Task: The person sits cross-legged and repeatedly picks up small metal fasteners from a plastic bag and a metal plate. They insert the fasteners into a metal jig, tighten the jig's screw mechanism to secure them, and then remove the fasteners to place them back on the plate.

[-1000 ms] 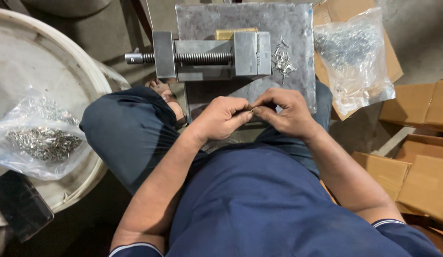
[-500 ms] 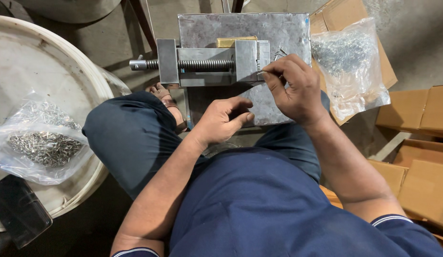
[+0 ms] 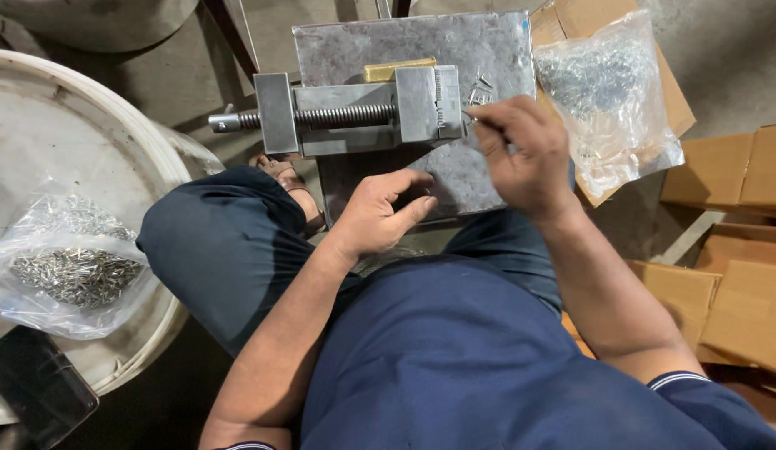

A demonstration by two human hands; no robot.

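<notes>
Nearest is the left hand (image 3: pixel 380 212). It rests over the near edge of the grey metal plate (image 3: pixel 355 50), fingers loosely curled; I cannot tell if it holds anything. A little farther, the right hand (image 3: pixel 525 154) is pinched shut on 1 thin metal pin (image 3: pixel 470 117), its tip just beside the right face of the steel vise (image 3: pixel 363 112). A few loose pins (image 3: pixel 481 87) lie on the plate near its far right corner. A brass block (image 3: pixel 396 68) sits behind the vise. It looks like the step is setting the pin at the vise. The next move needs a steady hand and good aim. 1 clear bag of pins (image 3: pixel 605 100) lies to the right on cardboard, another bag (image 3: pixel 67 267) to the left.
</notes>
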